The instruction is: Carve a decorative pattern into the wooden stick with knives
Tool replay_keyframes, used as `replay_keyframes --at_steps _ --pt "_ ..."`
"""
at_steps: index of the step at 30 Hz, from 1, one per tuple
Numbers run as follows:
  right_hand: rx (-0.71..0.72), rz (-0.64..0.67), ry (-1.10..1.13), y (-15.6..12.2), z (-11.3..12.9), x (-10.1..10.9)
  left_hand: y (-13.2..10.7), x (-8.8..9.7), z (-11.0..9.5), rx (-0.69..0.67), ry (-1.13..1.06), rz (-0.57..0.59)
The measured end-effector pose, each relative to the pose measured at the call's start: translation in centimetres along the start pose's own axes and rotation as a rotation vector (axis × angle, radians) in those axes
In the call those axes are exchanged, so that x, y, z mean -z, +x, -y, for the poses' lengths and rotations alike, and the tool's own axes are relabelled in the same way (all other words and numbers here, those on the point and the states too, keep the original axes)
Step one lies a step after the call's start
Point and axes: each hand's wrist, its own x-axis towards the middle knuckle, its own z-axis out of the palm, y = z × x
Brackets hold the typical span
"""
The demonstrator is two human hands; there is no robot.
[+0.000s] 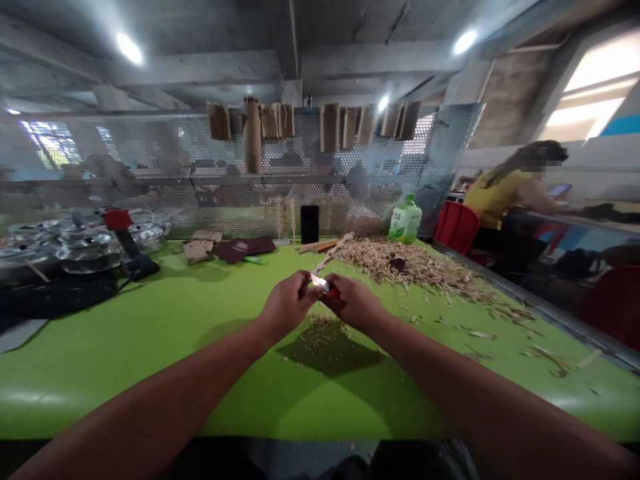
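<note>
In the head view, my left hand (289,303) is closed on a thin carved wooden stick (334,253), which slants up and away to the right. My right hand (356,301) grips a carving knife (321,283) with some red on its handle. The bright blade lies between my two hands, close against the lower part of the stick. Fingers hide the stick's near end and most of the knife handle. Small wood chips (327,328) lie scattered on the green table (240,393) beneath my hands.
A heap of wood shavings (425,263) spreads to the right, with a green-labelled bottle (405,221) behind it. A phone (310,224) and upright carved sticks (293,220) stand ahead. Dark sandpaper-like sheets (245,248) and a red-topped tool (125,243) are leftward. A person sits at right.
</note>
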Motion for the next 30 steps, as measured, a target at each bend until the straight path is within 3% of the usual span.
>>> replay_keyframes --at_steps 15,22,30 --pt "-0.028 -0.063 -0.179 -0.2 0.8 -0.4 -0.1 -0.4 -0.1 0.035 0.001 -0.034" --pt "-0.013 0.012 -0.064 0.0 0.7 0.3 0.2 -0.6 0.3 0.065 0.014 -0.053" --pt "0.054 -0.049 -0.059 -0.4 0.9 0.8 0.2 -0.5 0.2 0.090 -0.098 -0.033"
